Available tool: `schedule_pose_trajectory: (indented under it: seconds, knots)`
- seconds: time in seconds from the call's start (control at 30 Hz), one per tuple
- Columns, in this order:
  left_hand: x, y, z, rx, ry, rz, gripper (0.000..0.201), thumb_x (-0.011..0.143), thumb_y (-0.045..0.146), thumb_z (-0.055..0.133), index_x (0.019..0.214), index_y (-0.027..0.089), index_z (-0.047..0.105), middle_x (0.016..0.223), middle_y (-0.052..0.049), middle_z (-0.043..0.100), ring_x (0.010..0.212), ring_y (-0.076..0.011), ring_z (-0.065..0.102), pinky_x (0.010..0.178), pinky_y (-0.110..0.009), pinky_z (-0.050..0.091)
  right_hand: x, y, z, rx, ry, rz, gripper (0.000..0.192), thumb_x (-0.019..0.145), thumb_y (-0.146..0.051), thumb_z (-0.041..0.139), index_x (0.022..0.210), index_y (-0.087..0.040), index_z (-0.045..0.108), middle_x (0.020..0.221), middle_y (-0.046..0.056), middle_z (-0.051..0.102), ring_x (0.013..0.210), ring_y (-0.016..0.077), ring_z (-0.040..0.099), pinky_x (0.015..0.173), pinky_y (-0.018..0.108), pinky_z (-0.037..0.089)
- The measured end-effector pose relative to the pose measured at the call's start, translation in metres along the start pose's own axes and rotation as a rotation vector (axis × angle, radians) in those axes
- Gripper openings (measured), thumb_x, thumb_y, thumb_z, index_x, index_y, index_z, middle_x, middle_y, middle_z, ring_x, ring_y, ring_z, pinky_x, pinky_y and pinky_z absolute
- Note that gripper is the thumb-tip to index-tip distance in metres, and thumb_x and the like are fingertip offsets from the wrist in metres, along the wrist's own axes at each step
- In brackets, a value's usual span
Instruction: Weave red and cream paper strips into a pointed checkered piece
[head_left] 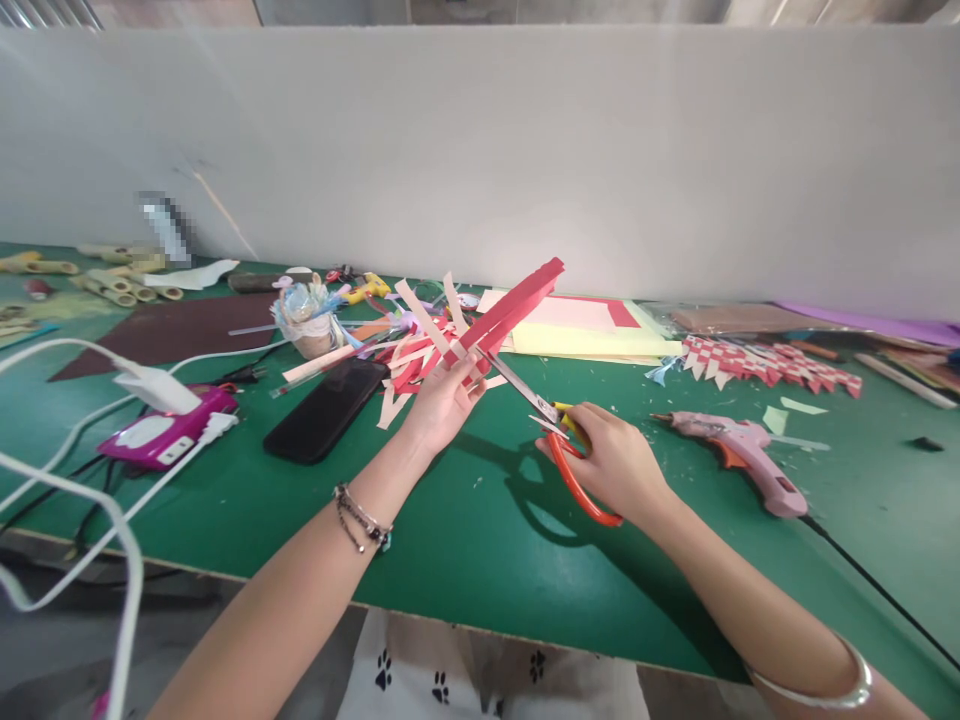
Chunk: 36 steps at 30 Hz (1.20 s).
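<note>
My left hand (pixel 444 398) is closed around a bundle of red and pale pink paper strips (pixel 517 300), which fan out above the table. In my right hand (pixel 619 460) is a pair of scissors (pixel 583 488) with one orange and one yellow handle. One scissor blade reaches up to the paper at my left fingers; the blades look parted. Whether the paper lies between them I cannot tell. Behind my left hand lies a loose heap of red and pink strips (pixel 397 375).
A black phone (pixel 326 412) and a magenta power strip (pixel 169 430) with white cables lie left. A pink glue gun (pixel 739 450) rests right, below a woven red-and-white paper piece (pixel 772 365). Paper sheets (pixel 592 335) lie at the back, before a pale partition (pixel 480 150).
</note>
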<state>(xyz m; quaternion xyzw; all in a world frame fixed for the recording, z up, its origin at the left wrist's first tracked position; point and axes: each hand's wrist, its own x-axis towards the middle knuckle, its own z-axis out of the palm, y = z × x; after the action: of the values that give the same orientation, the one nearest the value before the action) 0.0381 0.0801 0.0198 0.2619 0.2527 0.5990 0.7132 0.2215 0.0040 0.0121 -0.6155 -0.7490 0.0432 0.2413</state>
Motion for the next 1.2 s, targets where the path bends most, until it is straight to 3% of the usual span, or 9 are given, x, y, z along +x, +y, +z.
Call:
schedule_pose_trajectory:
  seconds: [0.4,0.57,1.2]
  knots:
    - [0.0022,-0.0031,-0.0028,0.032,-0.026,0.022,0.009,0.069,0.011,0.070,0.070,0.017,0.063,0.069,0.004,0.063,0.058,-0.0052,0.057,0.050,-0.015,0.041,-0.0001,0.0005,0.0006,-0.010,0.012,-0.014,0.038,0.078,-0.058,0.046,0.074,-0.020,0.053,0.070,0.003,0.057,0.053,0.0140,0.048,0.046,0.023,0.026]
    - [0.0028,-0.0043,-0.0035,0.029,0.007,0.019,0.009,0.070,0.011,0.069,0.070,0.017,0.063,0.069,0.004,0.064,0.059,-0.0050,0.057,0.050,-0.015,0.040,-0.0002,0.0012,0.0005,-0.010,0.005,-0.026,0.041,0.078,-0.059,0.045,0.064,-0.021,0.046,0.062,0.002,0.053,0.050,0.0128,0.043,0.047,0.023,0.024]
    - [0.0016,-0.0046,-0.0007,-0.039,-0.018,-0.031,0.012,0.067,0.011,0.073,0.072,0.017,0.063,0.065,0.004,0.063,0.055,-0.0041,0.058,0.048,-0.014,0.043,0.0001,0.0028,0.0024,0.061,-0.045,-0.029,0.043,0.077,-0.057,0.048,0.060,-0.021,0.032,0.058,-0.002,0.045,0.049,0.0104,0.032,0.048,0.022,0.024]
